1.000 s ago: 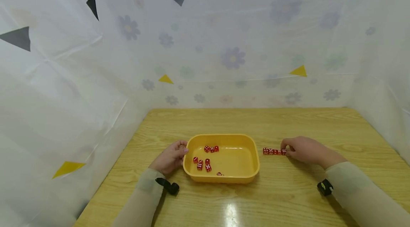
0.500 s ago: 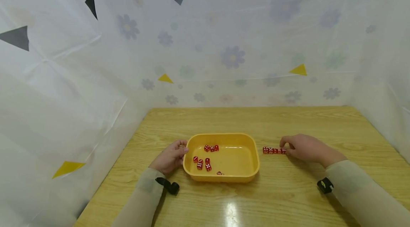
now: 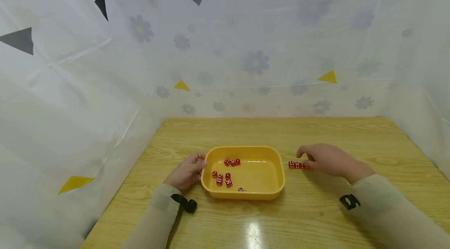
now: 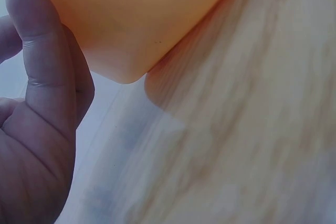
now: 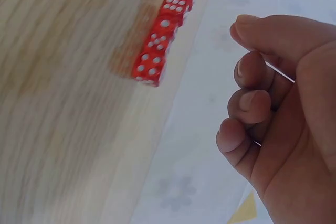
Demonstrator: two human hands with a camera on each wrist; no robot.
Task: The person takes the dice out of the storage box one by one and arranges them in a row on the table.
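Eight small red plastic dice point(image 3: 226, 175) lie in a yellow plastic tub point(image 3: 277, 171), gripped by the left hand point(image 3: 186, 173). At three o'clock, a row of red dice point(image 3: 296, 165), four counted, is beside the loosely curled, empty right hand point(image 3: 328, 160).

Bare wooden table point(image 3: 316, 132) lies open from 10 to 2 o'clock beyond the yellow tray point(image 3: 277, 180). The tray blocks the centre; the left hand point(image 3: 186, 173) closes its 9 o'clock side. At 3 o'clock the row of red dice point(image 3: 297, 165) and right hand point(image 3: 325, 159) narrow the passage, seemingly apart. The front strip at 6 o'clock is open.
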